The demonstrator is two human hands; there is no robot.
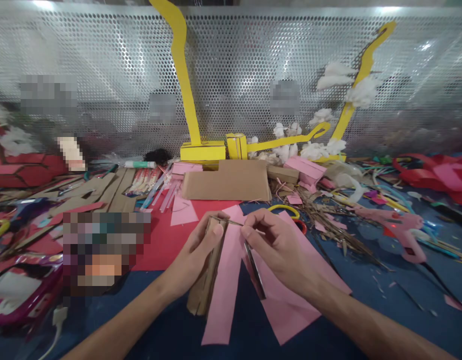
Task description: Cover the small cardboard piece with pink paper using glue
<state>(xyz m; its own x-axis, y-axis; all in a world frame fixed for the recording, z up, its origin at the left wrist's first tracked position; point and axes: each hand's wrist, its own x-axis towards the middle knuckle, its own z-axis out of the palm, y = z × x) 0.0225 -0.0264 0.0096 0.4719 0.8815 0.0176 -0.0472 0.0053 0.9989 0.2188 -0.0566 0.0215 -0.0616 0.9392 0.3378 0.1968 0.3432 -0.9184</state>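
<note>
My left hand (201,245) is closed around a long folded piece of brown cardboard (201,292), its thumb pressing near the top. Against the cardboard's right side lies a pink paper strip (225,285), hanging down towards me. With thumb and forefinger together, my right hand (272,245) pinches the strip's top edge beside the cardboard. Under the right hand rests a larger pink paper sheet (291,310). A dark metal blade (256,275) and a yellow handle (285,209) show on either side of that hand; their middle is hidden.
Behind my hands are cut cardboard (231,185) and red paper (156,245). Yellow paper-covered shapes (203,151) stand before a perforated metal panel (231,65). A pink glue gun (399,227) lies right, near brown scraps (328,225). Cardboard strips (114,187) and a marker (140,164) lie left.
</note>
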